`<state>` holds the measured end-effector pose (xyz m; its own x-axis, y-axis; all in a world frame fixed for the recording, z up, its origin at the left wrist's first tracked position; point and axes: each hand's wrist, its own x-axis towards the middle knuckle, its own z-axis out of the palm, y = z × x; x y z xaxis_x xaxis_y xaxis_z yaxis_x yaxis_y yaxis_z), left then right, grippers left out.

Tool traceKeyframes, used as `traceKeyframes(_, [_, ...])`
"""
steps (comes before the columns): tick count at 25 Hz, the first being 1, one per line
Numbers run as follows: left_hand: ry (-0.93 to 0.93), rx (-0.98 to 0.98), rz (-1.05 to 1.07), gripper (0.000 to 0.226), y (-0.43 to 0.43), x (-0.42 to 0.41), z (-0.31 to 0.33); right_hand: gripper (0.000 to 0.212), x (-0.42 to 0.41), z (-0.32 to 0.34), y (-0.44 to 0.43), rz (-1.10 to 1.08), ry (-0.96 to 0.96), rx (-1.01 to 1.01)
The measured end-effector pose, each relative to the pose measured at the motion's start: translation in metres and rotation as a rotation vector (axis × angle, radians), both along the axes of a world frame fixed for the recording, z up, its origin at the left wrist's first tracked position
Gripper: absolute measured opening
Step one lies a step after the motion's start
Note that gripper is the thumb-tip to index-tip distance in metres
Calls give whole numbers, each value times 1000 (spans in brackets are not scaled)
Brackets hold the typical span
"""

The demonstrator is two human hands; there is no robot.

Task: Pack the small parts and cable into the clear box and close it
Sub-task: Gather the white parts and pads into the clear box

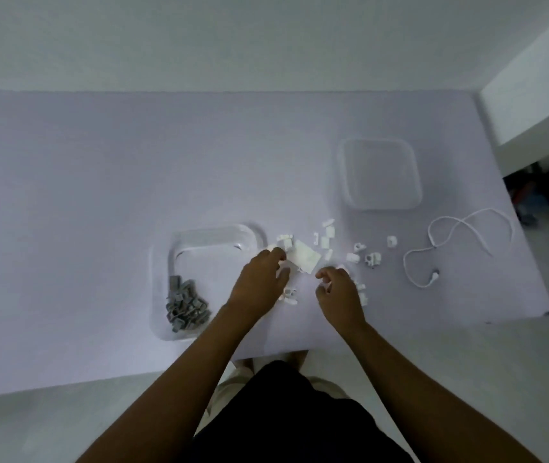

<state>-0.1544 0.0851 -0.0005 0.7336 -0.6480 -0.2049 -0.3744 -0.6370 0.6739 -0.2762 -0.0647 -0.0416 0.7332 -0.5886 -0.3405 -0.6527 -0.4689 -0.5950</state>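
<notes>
The clear box sits open on the white table, left of centre, with a heap of grey parts in its near left corner. Its clear lid lies apart at the back right. Several small white parts and a flat white packet are scattered between box and lid. A white cable lies loose at the right. My left hand curls its fingers around small white pieces beside the box's right wall. Just right of it, my right hand pinches a small white part.
The table's near edge runs just in front of the box, and its right edge lies close beyond the cable. A white ledge rises at the far right. My dark clothing fills the bottom centre.
</notes>
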Motion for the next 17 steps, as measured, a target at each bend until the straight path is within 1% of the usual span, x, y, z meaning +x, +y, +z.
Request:
traceKeyframes(1, [27, 110, -69, 31, -12, -13, -7, 23, -15, -4, -8, 2, 39, -7])
traceKeyframes(3, [30, 289, -135, 40, -28, -39, -25, 28, -41, -10, -19, 28, 104, -6])
traceKeyframes(6, [-64, 419, -153, 48, -39, -68, -50, 35, -65, -19, -24, 36, 188, 43])
traceKeyframes(8, [-117, 474, -144, 46, -40, -76, -60, 34, -72, -27, -24, 92, 190, 25])
traceKeyframes(10, [-135, 494, -107, 43, -42, -81, -66, 29, -73, -35, -26, 131, 141, 25])
traceKeyframes(12, [-119, 470, -76, 39, -45, -82, -69, 24, -68, -41, -30, 141, 75, 32])
traceKeyframes(15, [-17, 368, 39, 30, -51, -80, -70, 24, -62, -42, -36, 52, -3, 145])
traceKeyframes(17, [59, 304, 97, 32, -56, -79, -70, 28, -65, -41, -44, -11, -21, 220])
